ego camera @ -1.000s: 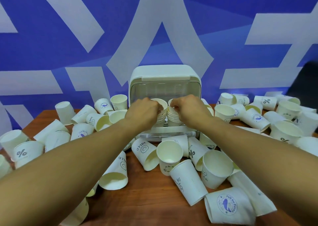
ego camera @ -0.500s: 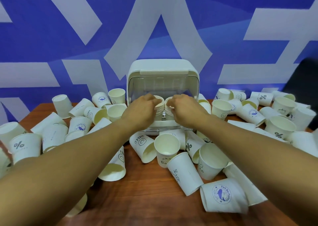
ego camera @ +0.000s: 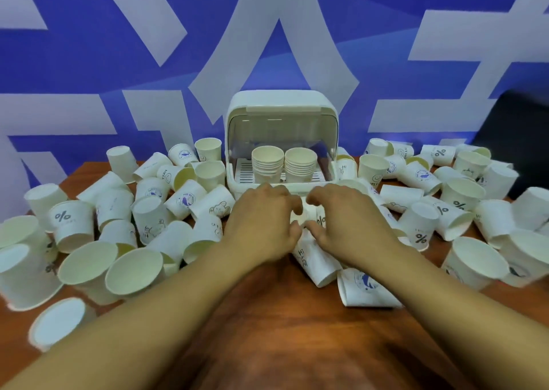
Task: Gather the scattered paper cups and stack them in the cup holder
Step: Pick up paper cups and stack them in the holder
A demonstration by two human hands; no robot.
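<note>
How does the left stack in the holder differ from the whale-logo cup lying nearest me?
The left stack stands upright, several cups nested, inside the cup holder; the whale-logo cup lies on its side, unstacked, on the table. The stack shows no print; the cup bears a blue logo. Both are white paper.

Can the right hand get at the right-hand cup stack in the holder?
Probably yes: the cup holder has its lid up, and the right stack stands just beyond the right hand, over only a low lip.
</note>
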